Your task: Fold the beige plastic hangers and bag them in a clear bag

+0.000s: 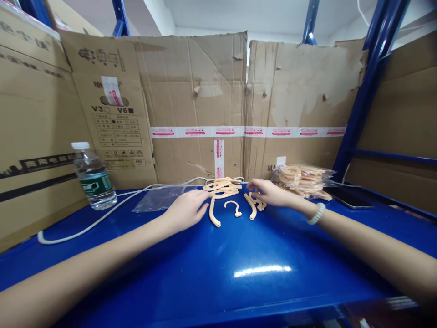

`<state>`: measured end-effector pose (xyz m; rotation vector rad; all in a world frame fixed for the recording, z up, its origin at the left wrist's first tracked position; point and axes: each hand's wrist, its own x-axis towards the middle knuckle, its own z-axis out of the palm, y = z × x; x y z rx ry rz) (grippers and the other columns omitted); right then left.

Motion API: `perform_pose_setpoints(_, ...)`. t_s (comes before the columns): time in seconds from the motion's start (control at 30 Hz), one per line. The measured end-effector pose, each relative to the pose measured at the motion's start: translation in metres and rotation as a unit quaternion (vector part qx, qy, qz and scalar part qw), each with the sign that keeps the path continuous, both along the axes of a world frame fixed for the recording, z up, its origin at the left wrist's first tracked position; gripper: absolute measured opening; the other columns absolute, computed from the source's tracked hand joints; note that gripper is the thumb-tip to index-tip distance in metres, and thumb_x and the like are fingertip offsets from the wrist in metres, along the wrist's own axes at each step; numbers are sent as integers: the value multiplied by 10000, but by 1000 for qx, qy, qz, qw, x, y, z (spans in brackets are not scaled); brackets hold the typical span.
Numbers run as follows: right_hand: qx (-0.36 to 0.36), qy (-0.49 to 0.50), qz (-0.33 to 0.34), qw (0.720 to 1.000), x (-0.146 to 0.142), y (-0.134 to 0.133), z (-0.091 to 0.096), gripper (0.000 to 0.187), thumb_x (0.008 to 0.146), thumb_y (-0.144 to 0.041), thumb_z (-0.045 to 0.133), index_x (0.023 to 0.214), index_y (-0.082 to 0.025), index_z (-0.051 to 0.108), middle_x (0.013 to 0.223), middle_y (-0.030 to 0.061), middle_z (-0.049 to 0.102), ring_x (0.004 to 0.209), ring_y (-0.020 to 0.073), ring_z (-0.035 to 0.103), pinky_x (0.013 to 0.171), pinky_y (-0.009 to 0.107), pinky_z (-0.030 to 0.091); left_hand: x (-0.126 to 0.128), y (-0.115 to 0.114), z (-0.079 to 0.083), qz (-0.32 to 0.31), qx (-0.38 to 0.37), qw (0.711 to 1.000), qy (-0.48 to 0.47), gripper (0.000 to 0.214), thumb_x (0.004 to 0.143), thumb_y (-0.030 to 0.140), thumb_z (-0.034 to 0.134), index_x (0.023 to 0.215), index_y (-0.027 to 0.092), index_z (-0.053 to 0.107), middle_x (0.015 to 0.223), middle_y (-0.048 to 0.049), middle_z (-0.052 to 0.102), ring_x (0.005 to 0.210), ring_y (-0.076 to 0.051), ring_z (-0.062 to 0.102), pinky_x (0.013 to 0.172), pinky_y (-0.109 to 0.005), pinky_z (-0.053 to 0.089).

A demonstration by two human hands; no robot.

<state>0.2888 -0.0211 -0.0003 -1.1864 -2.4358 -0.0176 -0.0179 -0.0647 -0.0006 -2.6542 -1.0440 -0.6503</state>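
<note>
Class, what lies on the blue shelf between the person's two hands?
In the head view, loose peach plastic hooks lie between left hand and right hand.

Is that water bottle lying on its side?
No, the water bottle stands upright on the blue table, white cap on top, left of the left hand.

Under right hand (273,193), some loose hooks (252,210) were covered; grip unreadable. The bagged pile (303,179) hid one end of a dark flat slab (346,197), possibly a phone. Print on box label (118,132) was too small to read.
</note>
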Motion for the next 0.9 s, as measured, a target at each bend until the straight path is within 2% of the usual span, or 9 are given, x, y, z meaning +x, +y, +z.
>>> perform_pose_setpoints(0.13,11,-12,-20,1000,-28,38,4,244,821,-100,581,1064,-124,591,1012,108,685,902,201,644,776,284,478,11,12,4,2,-19,1000,-4,248,880,159,481,1078,135,628,1086,-120,692,1016,-264,651,901,-420,514)
perform_pose_setpoints(0.23,19,-17,-41,999,-48,66,8,238,856,-100,550,1089,-91,599,1085,161,671,993,231,630,833,304,467,19,5,-1,-2,-26,1000,-1,258,882,167,493,1102,164,627,1104,-92,693,1022,-240,651,906,-386,513)
perform_pose_setpoints(0.33,13,-39,-40,998,-63,85,6,239,852,-88,571,1087,-76,617,1102,164,670,1024,235,625,874,305,458,18,-9,-8,-12,-29,1000,3,268,883,168,495,1119,162,622,1120,-90,686,1040,-244,638,916,-393,507)
perform_pose_setpoints(0.53,-13,-77,-40,996,-81,101,-3,228,928,-247,571,1122,-134,610,1116,83,655,1016,202,625,902,411,492,4,-23,-18,-16,-30,999,-10,265,902,176,468,1124,144,608,1109,-98,678,1026,-252,629,900,-409,507)
perform_pose_setpoints(0.9,-51,-107,-54,992,-81,123,9,224,926,-331,584,1003,-129,644,1029,58,664,916,183,642,825,378,532,5,-30,-21,-34,-39,998,-24,219,895,165,476,1058,163,622,1042,-79,694,971,-244,641,865,-400,508)
